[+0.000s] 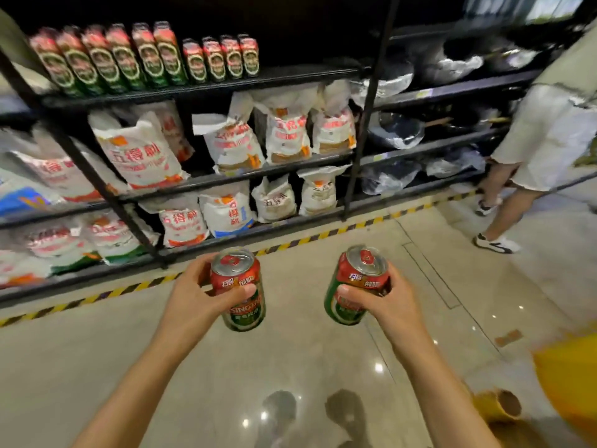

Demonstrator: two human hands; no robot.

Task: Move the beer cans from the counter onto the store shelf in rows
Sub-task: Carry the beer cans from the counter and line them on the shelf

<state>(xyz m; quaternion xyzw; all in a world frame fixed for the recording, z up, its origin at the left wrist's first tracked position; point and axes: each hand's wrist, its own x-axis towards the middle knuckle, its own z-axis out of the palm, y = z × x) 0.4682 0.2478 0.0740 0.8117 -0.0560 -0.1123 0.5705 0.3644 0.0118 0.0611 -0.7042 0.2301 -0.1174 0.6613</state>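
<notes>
My left hand [197,294] grips a red and green beer can [240,297] upright, fingers curled round its side and thumb across the label. My right hand [384,297] grips a second can of the same kind [357,282], tilted slightly left. Both cans are held above the tiled floor, in front of a black metal store shelf [206,88]. On its top board stand several matching beer cans [145,58] in a row: taller ones on the left, shorter ones to their right. The board is bare to the right of them.
Lower boards hold white flour bags [142,150]. The bay to the right holds wrapped pans [397,130]. Yellow-black tape [290,245] runs along the floor by the shelf foot. Another person [542,134] stands at the right. A yellow object [568,376] lies at the lower right.
</notes>
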